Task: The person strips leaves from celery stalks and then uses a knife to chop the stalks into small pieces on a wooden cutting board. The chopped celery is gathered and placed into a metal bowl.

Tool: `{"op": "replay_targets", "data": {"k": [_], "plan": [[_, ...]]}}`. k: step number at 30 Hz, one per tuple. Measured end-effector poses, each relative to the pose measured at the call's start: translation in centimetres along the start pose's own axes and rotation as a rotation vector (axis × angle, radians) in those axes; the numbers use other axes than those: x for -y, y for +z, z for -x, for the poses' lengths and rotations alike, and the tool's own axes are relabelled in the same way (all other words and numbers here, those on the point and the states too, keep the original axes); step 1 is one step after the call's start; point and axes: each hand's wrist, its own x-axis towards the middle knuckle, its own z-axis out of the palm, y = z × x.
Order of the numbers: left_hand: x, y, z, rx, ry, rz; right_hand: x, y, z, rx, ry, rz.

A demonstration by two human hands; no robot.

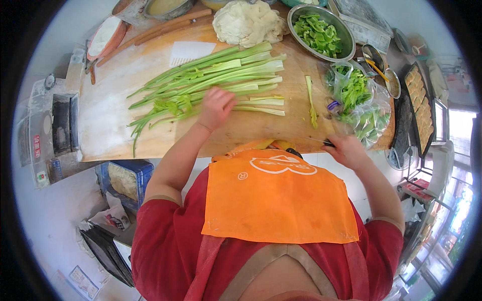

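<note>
A spread of celery stalks (pixel 226 79) lies across the wooden work table (pixel 241 131), leafy ends to the left and pale cut ends to the right. My left hand (pixel 218 107) is over the near stalks, its fingers curled and slightly blurred; whether it grips one cannot be told. Close to the table's front edge, my right hand (pixel 346 148) is closed around the black handle of a knife (pixel 328 143), whose thin blade points left. One short celery piece (pixel 310 101) lies apart, between the stalks and a clear plastic bag (pixel 371 116) of leafy greens.
Behind the celery are a white scraper (pixel 192 52), a large dough mass (pixel 248 24) and a metal bowl (pixel 348 47) of cut green vegetable. Wooden rods (pixel 162 31) lie back left, near a bowl of white powder (pixel 106 39). A tray of baked pastries (pixel 418 105) stands right.
</note>
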Motion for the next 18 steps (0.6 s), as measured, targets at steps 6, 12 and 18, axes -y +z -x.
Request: {"op": "replay_targets", "data": {"k": [6,12,18], "plan": [[0.8,-1.2,-1.3,0.099,-0.178,-0.117,0.6,3.5,-2.7,-0.179,0.203,-0.106],[0.6,-1.7,-1.7,0.112,-0.171,-0.113,0.2,3.8,0.0,-0.32,0.359,-0.37],[-0.6,-4.8,-3.6,0.207,-0.142,-0.028,-0.3,4.5,1.7,-0.43,0.424,-0.501]]}}
